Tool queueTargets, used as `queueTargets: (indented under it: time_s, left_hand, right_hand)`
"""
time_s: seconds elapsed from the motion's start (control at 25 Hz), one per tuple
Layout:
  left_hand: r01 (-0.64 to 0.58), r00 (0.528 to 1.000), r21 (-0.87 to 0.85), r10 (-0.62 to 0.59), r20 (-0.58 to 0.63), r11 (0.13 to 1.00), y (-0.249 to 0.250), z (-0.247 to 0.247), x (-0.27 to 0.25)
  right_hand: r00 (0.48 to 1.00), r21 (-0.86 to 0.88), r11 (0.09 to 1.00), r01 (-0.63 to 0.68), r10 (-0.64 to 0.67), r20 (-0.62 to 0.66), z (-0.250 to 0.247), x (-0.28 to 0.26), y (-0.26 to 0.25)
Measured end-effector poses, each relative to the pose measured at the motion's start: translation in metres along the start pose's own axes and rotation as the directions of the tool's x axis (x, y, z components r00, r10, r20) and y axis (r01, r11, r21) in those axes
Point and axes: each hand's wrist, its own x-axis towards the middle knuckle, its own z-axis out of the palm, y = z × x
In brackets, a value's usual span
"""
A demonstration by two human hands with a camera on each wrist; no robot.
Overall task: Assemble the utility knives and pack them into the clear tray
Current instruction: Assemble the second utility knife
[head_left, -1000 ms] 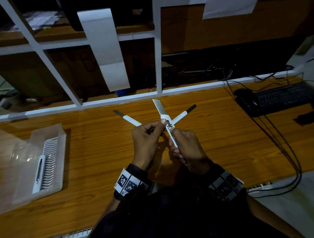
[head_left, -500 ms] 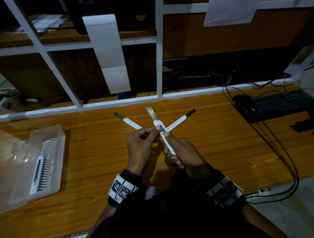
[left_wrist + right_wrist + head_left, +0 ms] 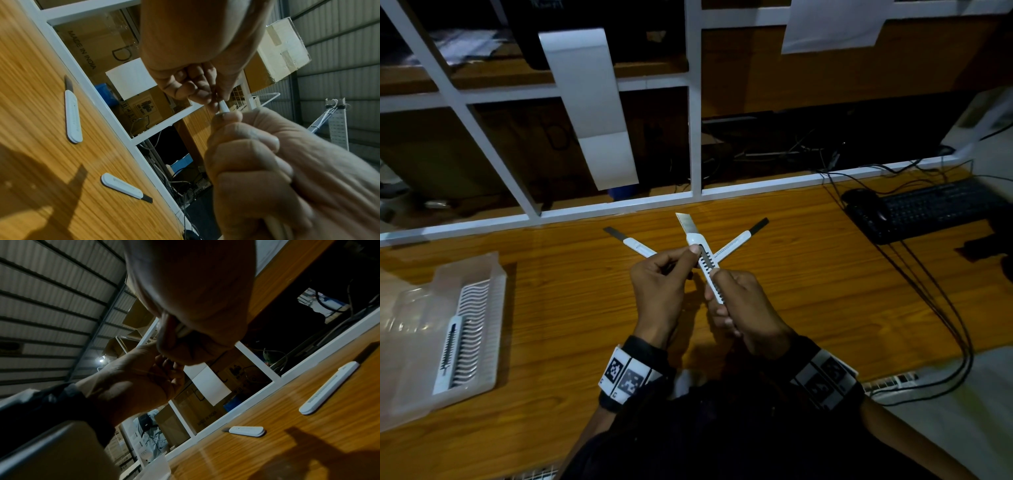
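A white utility knife (image 3: 704, 262) is held up over the middle of the desk, its short blade (image 3: 687, 223) pointing away. My right hand (image 3: 717, 287) grips its handle. My left hand (image 3: 690, 255) pinches the body near the blade end with thumb and fingertips, as the left wrist view shows at the knife's tip (image 3: 224, 108). Two more white knives lie on the desk beyond the hands, one to the left (image 3: 638, 247) and one to the right (image 3: 734, 242). The clear tray (image 3: 493, 342) sits at the left with one knife (image 3: 448, 353) in its ribbed slots.
A white frame rail (image 3: 619, 205) borders the desk's far edge, with shelves behind it. At the right a black keyboard (image 3: 928, 209) stands, and its cables (image 3: 941, 308) run along the desk toward the front edge. Bare wood lies between the tray and the hands.
Both hands keep hold of the same knife and have dropped slightly toward me. The knife's blade end leans a little more to the left.
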Motion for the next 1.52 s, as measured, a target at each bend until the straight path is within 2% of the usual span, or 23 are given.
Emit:
queueTargets:
  time_s: [0.16,0.28,0.44,0.6,0.88,1.12,1.2,1.36,1.52]
  left_hand:
    - [0.020,0.999,-0.004,-0.020,-0.029,1.000,-0.001,0.000,0.002]
    - [0.082,0.997,-0.031,-0.082,-0.005,0.996,-0.001,0.001,0.002]
    - [0.143,0.989,-0.010,-0.142,0.050,0.990,0.000,0.002,0.000]
    - [0.070,0.998,0.018,-0.070,0.008,0.997,0.001,0.000,0.001]
    - [0.061,0.998,-0.003,-0.061,-0.009,0.998,-0.002,0.000,0.001]
    - [0.042,0.999,-0.011,-0.042,-0.022,0.999,0.001,-0.003,0.002]
    - [0.032,0.999,-0.014,-0.032,-0.025,0.999,0.002,-0.004,0.002]
    - [0.047,0.996,-0.047,-0.050,-0.072,0.998,0.005,-0.005,0.000]
    - [0.029,0.994,-0.043,-0.033,-0.107,0.999,0.003,-0.011,0.003]
  right_hand:
    - [0.997,0.073,0.997,0.027,-0.032,0.067,0.001,0.000,0.002]
    - [0.992,0.143,0.987,0.068,-0.082,0.100,-0.001,-0.002,0.005]
    - [0.991,0.076,0.992,0.099,-0.106,0.084,-0.006,-0.001,0.011]
    - [0.999,0.052,0.998,0.027,-0.030,0.045,-0.006,0.003,0.009]
    - [0.999,0.057,0.998,0.042,-0.041,-0.027,0.003,0.003,0.005]
    - [0.988,0.007,0.988,0.152,-0.152,0.021,0.008,-0.001,0.007]
    - [0.983,0.039,0.984,0.171,-0.173,0.054,0.009,-0.005,0.006]
    - [0.975,0.107,0.983,0.152,-0.167,0.145,0.010,-0.008,0.007]
    - [0.987,0.017,0.995,0.097,-0.098,0.124,0.010,-0.006,0.008]
